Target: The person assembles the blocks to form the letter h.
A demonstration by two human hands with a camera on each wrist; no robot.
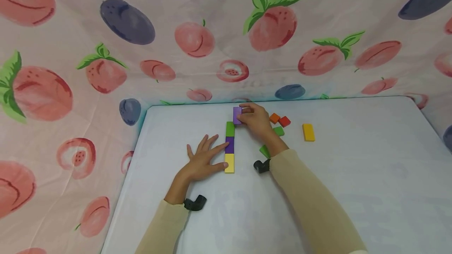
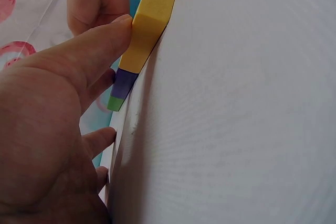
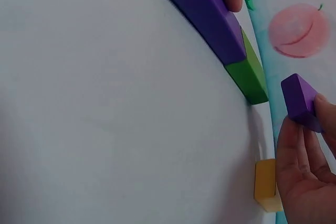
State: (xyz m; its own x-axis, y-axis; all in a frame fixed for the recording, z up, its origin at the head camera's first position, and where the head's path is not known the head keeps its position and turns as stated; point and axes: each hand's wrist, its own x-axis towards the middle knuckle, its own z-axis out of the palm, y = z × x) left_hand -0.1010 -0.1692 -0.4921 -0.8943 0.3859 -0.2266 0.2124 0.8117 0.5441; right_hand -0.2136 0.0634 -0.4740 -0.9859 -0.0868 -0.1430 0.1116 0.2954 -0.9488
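Observation:
A straight row of blocks lies on the white table: a green block (image 1: 230,129) at the far end, a dark purple block (image 1: 229,145) in the middle and a yellow block (image 1: 230,163) nearest. My left hand (image 1: 202,163) has its fingers spread beside the row; thumb and forefinger touch its left side, at the yellow and dark purple blocks. Just beyond the green end, my right hand (image 1: 257,121) pinches a purple block (image 3: 300,100) between thumb and fingers. In the right wrist view that block is raised, apart from the green block (image 3: 248,76).
Right of the right hand lie an orange block (image 1: 274,118), a red block (image 1: 284,121) and a green block (image 1: 279,131). Another green block (image 1: 264,151) is partly hidden by the right wrist. A yellow-orange block (image 1: 308,132) lies farther right. Fruit-patterned cloth (image 1: 212,11) borders the table (image 1: 353,175).

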